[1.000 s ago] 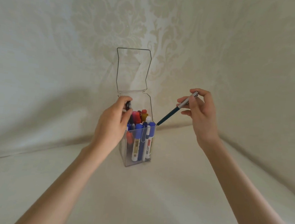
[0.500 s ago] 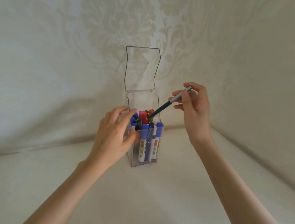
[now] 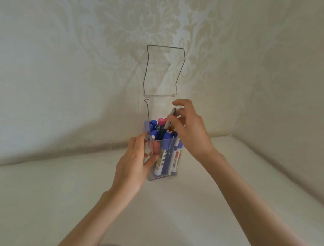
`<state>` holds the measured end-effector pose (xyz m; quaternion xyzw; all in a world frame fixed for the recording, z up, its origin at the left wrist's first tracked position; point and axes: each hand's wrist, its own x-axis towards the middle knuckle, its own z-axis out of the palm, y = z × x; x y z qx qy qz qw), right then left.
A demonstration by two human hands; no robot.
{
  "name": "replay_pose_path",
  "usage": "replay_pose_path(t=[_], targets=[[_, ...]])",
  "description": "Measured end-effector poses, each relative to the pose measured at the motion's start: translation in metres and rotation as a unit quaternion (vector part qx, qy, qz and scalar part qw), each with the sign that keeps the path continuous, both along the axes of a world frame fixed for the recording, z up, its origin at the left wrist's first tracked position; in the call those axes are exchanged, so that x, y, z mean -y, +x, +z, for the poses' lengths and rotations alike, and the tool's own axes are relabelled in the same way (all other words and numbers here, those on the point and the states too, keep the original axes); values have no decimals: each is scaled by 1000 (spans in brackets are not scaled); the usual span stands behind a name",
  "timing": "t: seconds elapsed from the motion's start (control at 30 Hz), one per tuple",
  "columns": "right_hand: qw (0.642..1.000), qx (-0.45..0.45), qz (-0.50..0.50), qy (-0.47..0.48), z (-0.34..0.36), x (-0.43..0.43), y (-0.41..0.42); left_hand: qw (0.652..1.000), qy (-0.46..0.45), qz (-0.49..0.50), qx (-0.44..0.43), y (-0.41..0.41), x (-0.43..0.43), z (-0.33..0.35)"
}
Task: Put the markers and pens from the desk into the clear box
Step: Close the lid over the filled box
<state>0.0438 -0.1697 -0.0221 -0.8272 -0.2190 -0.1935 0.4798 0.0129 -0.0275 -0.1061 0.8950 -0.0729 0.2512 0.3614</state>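
Note:
A tall clear box (image 3: 169, 173) stands on the white desk near the wall corner, its hinged lid (image 3: 163, 72) flipped up behind it. Several markers (image 3: 161, 158) with blue, red and pink caps stand packed inside. My left hand (image 3: 135, 163) holds the box's left side, thumb on the front face. My right hand (image 3: 188, 129) is above the box's right rim and pinches a dark pen with a silver top (image 3: 169, 118). The pen is nearly upright and its lower part is down among the markers.
The white desk (image 3: 208, 215) runs into a corner formed by two patterned cream walls (image 3: 65, 55). The desk's front edge curves across the bottom of the view, with something dark below it.
My right hand has brought the pen from the right over the box and lowered its tip in among the markers. My left hand has slid from the box's top down to its side.

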Motion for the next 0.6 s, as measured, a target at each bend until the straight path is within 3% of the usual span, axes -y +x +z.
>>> replay_pose_path(t=[0.13, 0.27, 0.43, 0.5, 0.6], targets=[[995, 22, -16, -96, -6, -1, 6, 1000, -6, 0, 8, 0, -1, -2], [962, 138, -6, -234, -18, 4, 14, 1000, -5, -2, 14, 0, -2, -3], [963, 86, 11, -257, -17, 5, 6, 1000, -9, -10, 7, 0, -4, -3], [974, 30, 36, -222, -11, 12, 6, 1000, -11, -17, -5, 3, -7, 0], [997, 7, -17, -70, -4, 24, 17, 999, -10, -36, -29, 10, -13, 4]])
